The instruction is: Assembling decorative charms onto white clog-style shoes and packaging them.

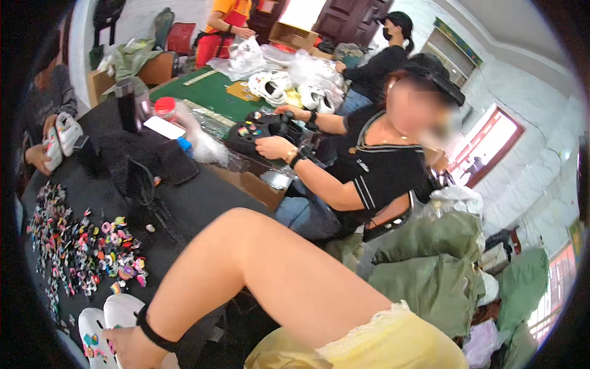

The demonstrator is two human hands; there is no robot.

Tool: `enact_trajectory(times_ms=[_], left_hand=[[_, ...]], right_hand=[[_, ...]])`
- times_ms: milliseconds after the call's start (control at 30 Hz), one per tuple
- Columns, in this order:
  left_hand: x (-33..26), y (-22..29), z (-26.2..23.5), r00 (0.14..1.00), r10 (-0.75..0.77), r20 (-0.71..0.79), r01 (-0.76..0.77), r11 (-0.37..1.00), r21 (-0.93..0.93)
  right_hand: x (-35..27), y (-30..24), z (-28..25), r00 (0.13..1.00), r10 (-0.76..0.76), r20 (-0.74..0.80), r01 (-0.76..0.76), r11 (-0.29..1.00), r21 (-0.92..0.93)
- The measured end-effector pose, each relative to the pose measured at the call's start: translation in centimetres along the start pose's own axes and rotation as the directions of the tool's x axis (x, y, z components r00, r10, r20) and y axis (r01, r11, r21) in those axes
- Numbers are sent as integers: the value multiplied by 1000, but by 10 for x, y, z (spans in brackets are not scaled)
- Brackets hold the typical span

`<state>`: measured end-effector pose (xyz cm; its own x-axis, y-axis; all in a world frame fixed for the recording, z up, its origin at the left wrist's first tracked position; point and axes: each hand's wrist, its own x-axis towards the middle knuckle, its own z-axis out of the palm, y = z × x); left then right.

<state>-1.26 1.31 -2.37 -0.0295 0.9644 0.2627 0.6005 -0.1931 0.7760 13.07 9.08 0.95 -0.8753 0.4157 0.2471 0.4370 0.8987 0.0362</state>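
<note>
My right arm bends across the lower middle, out of a yellow lace-trimmed sleeve (pixel 393 338). A black band (pixel 153 329) circles its wrist. At the lower left edge my right hand (pixel 126 349) grips a white clog (pixel 92 338) with colourful charms on its top; the picture's rim cuts off part of the fingers. Against it lies a second white clog (pixel 123 309). Just beyond, a heap of small colourful shoe charms (pixel 92 249) spreads over the black tabletop (pixel 190 212). My left hand is out of view.
Across the table a person in black holds a black clog (pixel 249 130) with charms. At far left another person's hands hold white clogs (pixel 61 138). A dark bottle (pixel 128 106), a red-lidded jar (pixel 165 107) and a phone-like white slab (pixel 164 127) stand between. Green sacks (pixel 430 283) lie right.
</note>
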Motion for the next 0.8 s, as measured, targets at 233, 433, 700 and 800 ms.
enact_trajectory(times_ms=[233, 433, 700, 800], left_hand=[[-5, -8, 2, 999, -40, -28, 34, 980, -195], [6, 36, -2, 970, -228, 80, 226, 973, 35], [3, 42, -6, 991, -132, 4, 132, 991, 24], [2, 48, -6, 984, -175, 18, 175, 984, 19]], right_hand=[[-24, -15, -11, 945, 184, -272, -173, 983, 64], [-40, -27, -37, 962, 215, -168, -232, 968, -91], [-41, -22, -31, 895, 430, -119, -358, 851, 383], [-41, -14, -42, 946, 304, -112, -261, 919, 296]])
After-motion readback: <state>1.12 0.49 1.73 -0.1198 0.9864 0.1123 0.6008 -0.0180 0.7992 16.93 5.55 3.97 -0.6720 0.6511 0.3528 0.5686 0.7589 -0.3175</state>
